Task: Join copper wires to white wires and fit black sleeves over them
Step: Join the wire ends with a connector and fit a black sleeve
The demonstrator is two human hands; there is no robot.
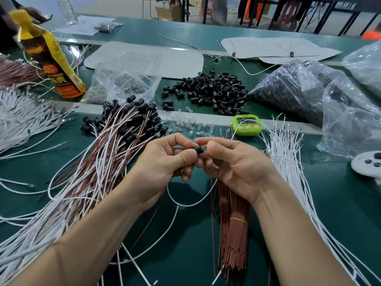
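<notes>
Because both forearms come in low from the near edge, the hands meet w/ the work held up above the green mat (185, 244), close to the eyes, which I judge is for seeing the small parts.

Nearest, a bundle of copper wires (234, 234) lies under the right wrist, tied by a yellow band so it stays together, ready to pull one out. A loose white wire (191, 204) hangs in a loop below the hands; its upper end seems to go up into the grip, but the fingers hide where exactly.

The left hand (165, 162) is closed, thumb against fingertips, pinching one end of a black sleeve (199, 150). The right hand (233, 164) is also closed, thumb & forefinger on the other end of the same sleeve. Probably the sleeve is being pushed over the joint; I cannot tell how far.

Left of the hands lies the finished pile (115, 141), copper & white wires paired w/ sleeves on their far ends. At right, more white wires (288, 162) fan out w/in easy reach of the right hand.

Farther, small clear bulbs (191, 124) and a green timer (246, 124) sit at the strip, then the heap of loose black sleeves (214, 87), plastic bags (309, 89) and a yellow bottle (51, 56).
</notes>
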